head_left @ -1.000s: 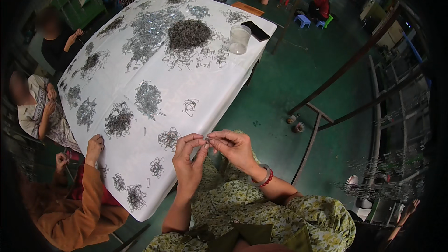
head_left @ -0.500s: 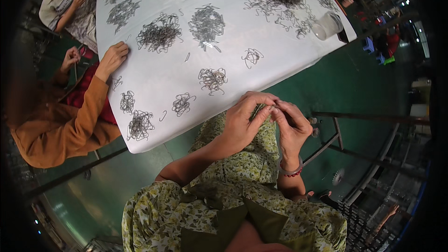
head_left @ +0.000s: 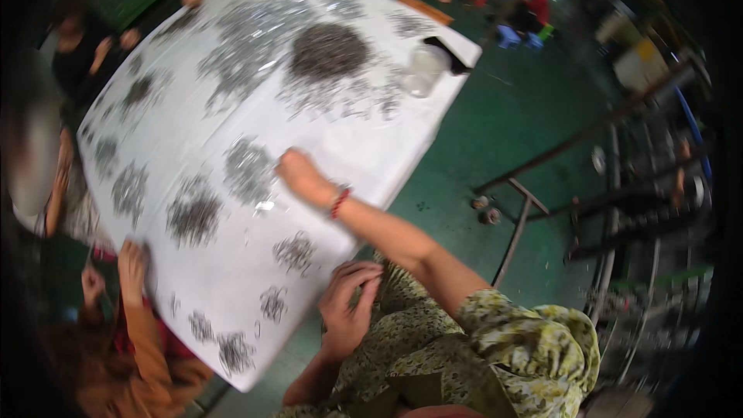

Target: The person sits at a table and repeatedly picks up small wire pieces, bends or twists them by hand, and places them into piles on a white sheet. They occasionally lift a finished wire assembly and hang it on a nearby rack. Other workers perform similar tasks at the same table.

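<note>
My right hand (head_left: 304, 178) reaches over the white-covered table, its fingers bent down and closed at the right of a pile of shiny silver pieces (head_left: 249, 170). Its fingertips are blurred, and whatever lies under them is hidden. My left hand (head_left: 348, 302) stays low by the near table edge, thumb and fingers drawn together; I cannot make out anything small between them. Closest to the left hand on the table are two small heaps of bent wire hooks, one larger (head_left: 294, 251) and one smaller (head_left: 273, 304).
The white tabletop (head_left: 340, 217) carries more heaps, including a big dark hook pile (head_left: 329, 53). A clear plastic container (head_left: 426, 70) stands near the right edge. A co-worker's hand (head_left: 133, 267) rests at the left edge. Metal bars (head_left: 573, 139) stand at the right.
My hands have parted: the right has gone forward and left onto the table, while the left remains near the edge. The view has turned, bringing more of the table's far end in.
</note>
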Action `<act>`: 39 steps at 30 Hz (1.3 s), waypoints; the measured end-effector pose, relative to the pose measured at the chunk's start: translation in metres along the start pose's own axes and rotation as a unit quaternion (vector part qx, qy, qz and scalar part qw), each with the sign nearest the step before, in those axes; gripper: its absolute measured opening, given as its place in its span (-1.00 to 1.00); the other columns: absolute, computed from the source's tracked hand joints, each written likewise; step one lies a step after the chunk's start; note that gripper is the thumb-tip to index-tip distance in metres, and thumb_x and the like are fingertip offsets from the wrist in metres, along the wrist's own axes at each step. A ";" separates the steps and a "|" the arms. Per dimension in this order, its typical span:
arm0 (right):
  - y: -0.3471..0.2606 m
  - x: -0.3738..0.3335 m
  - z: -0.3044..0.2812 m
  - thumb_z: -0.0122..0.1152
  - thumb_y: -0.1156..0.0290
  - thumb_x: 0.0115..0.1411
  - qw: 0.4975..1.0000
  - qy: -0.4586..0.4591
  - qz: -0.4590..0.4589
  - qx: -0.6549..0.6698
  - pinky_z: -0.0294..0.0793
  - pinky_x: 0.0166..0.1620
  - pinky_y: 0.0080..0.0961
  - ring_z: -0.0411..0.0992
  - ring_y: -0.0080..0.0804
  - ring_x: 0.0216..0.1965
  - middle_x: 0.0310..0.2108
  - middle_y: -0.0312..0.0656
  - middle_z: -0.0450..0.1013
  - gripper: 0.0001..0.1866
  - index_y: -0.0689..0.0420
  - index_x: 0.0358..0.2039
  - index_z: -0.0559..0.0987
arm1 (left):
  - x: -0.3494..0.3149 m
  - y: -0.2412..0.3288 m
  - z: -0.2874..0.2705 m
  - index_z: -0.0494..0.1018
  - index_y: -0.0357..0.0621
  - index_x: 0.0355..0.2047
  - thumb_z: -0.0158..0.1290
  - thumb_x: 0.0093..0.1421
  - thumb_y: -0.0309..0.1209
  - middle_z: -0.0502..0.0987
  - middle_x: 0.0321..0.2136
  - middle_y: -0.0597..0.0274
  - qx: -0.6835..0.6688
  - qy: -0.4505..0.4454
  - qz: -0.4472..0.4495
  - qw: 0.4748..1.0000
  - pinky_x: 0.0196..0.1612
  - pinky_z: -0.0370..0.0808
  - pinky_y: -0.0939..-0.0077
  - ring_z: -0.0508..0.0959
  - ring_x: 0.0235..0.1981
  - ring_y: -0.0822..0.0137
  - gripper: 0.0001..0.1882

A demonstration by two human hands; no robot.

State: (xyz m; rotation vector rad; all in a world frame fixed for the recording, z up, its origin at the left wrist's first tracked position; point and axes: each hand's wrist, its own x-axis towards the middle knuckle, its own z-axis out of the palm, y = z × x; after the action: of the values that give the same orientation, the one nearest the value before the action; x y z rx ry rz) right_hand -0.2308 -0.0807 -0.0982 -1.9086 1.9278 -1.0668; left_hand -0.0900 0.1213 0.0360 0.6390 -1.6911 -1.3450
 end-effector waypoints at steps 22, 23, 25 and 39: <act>-0.081 -0.139 -0.198 0.25 0.59 0.06 0.831 0.017 0.143 0.537 0.53 -0.42 -0.63 0.53 -0.50 -0.52 -0.48 -0.17 0.52 -0.87 0.35 -0.35 0.58 | -0.017 0.006 0.017 0.45 -0.32 -0.34 0.03 0.17 -0.64 0.51 -0.32 0.14 -0.024 -0.025 -0.021 0.999 -0.15 0.41 0.53 0.47 -0.26 0.37 -0.95; -0.092 -0.157 -0.218 0.26 0.58 0.07 0.822 0.022 0.138 0.552 0.52 -0.43 -0.63 0.52 -0.52 -0.52 -0.47 -0.19 0.51 -0.88 0.33 -0.35 0.59 | -0.017 0.008 0.019 0.45 -0.32 -0.35 0.05 0.16 -0.65 0.52 -0.34 0.13 -0.031 -0.010 -0.037 0.999 -0.16 0.41 0.54 0.47 -0.27 0.37 -0.95; -0.110 -0.192 -0.243 0.27 0.58 0.08 0.830 0.014 0.107 0.548 0.51 -0.44 -0.65 0.50 -0.54 -0.53 -0.47 -0.20 0.51 -0.88 0.32 -0.34 0.59 | -0.016 0.008 0.023 0.45 -0.34 -0.32 0.05 0.18 -0.63 0.52 -0.33 0.14 -0.067 0.008 -0.056 0.996 -0.16 0.42 0.57 0.48 -0.28 0.41 -0.95; -0.148 -0.219 -0.238 0.22 0.74 0.04 0.927 0.114 0.083 0.348 0.44 -0.44 -0.70 0.46 -0.55 -0.46 -0.37 -0.15 0.49 -0.88 0.35 -0.37 0.61 | -0.008 0.014 0.015 0.55 -0.26 -0.28 0.15 0.13 -0.55 0.59 -0.36 0.24 -0.022 -0.039 -0.029 0.999 -0.20 0.46 0.63 0.55 -0.30 0.49 -0.87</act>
State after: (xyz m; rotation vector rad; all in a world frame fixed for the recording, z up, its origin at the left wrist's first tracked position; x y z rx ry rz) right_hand -0.2362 0.2197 0.0921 -1.2506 1.4688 -1.6835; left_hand -0.0971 0.1395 0.0457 0.6215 -1.7114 -1.4601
